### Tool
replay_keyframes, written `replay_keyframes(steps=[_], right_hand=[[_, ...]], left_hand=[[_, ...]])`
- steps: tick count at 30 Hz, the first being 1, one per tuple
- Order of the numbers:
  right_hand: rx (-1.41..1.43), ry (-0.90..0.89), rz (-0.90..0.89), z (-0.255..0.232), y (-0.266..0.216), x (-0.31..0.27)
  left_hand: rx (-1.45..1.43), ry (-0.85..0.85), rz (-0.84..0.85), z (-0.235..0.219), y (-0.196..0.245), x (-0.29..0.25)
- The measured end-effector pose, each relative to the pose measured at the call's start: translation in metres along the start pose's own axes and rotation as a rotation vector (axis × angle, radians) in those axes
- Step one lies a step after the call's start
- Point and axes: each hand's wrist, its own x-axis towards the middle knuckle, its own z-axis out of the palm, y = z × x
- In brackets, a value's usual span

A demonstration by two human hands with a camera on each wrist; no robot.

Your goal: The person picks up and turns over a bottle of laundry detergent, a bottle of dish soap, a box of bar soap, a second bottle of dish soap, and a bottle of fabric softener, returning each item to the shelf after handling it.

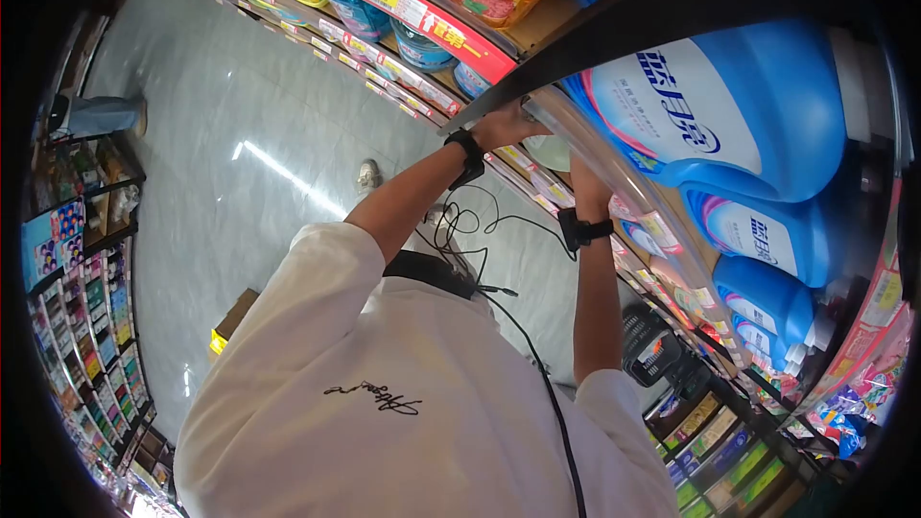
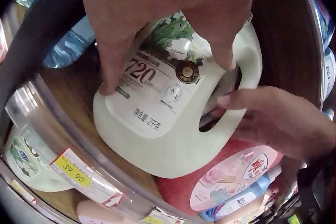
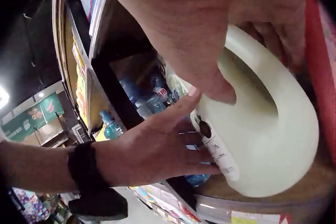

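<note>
Pale jug [image 2: 173, 113] on the shelf [image 2: 68, 85], beside a red bottle [image 2: 210, 182]. Left hand [image 2: 157, 8] fingers spread over its label; right hand [image 2: 278, 119] fingers curled round its handle.

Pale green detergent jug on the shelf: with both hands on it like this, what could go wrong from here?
1. The left hand only spreads fingertips on the pale green jug; the jug could slip or tip.
2. The clear shelf rail runs right in front; the jug's base might catch on it.
3. The right hand hooks the handle beside the red jug, which may get knocked.
</note>
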Motion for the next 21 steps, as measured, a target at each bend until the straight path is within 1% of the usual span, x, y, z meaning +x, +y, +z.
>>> replay_keyframes(steps=[1, 2, 3, 5, 8, 10, 11, 12, 13, 15, 17, 19, 21], right_hand=[[0.02, -0.014, -0.009, -0.006, -0.008, -0.001], [0.024, -0.029, 0.045, -0.008, -0.011, -0.002], [0.019, -0.056, 0.057, -0.01, -0.011, -0.005], [0.01, -0.11, 0.077, -0.014, -0.01, -0.013], [-0.079, -0.132, 0.202, 0.0, 0.003, -0.015], [0.016, -0.05, 0.158, 0.012, 0.016, -0.018], [0.063, -0.011, 0.137, 0.015, 0.023, -0.022], [0.088, 0.003, 0.145, 0.013, 0.018, -0.022], [0.115, 0.02, 0.153, 0.013, 0.012, -0.02], [0.2, 0.043, 0.179, 0.018, 0.007, -0.022], [0.32, 0.056, 0.213, 0.027, 0.007, -0.022], [0.313, 0.001, 0.247, 0.032, 0.008, -0.019], [0.311, -0.028, 0.261, 0.039, 0.015, -0.019]], left_hand=[[-0.078, -0.005, 0.022, 0.002, -0.006, 0.001], [-0.1, 0.002, 0.031, 0.005, -0.015, 0.002], [-0.122, 0.008, 0.04, 0.008, -0.023, 0.004], [-0.051, 0.047, 0.036, 0.014, -0.039, 0.006], [-0.123, 0.049, 0.09, 0.015, -0.023, 0.001], [0.0, 0.086, 0.095, 0.025, -0.035, 0.012], [-0.001, 0.08, 0.092, 0.029, -0.043, 0.015], [-0.003, 0.073, 0.089, 0.031, -0.042, 0.015], [-0.066, 0.043, 0.084, 0.031, -0.039, 0.018], [-0.019, 0.029, 0.112, 0.033, -0.042, 0.02], [0.164, 0.059, 0.161, 0.032, -0.058, 0.027], [0.274, 0.079, 0.172, 0.029, -0.067, 0.032], [0.345, 0.061, 0.142, 0.029, -0.074, 0.032]])
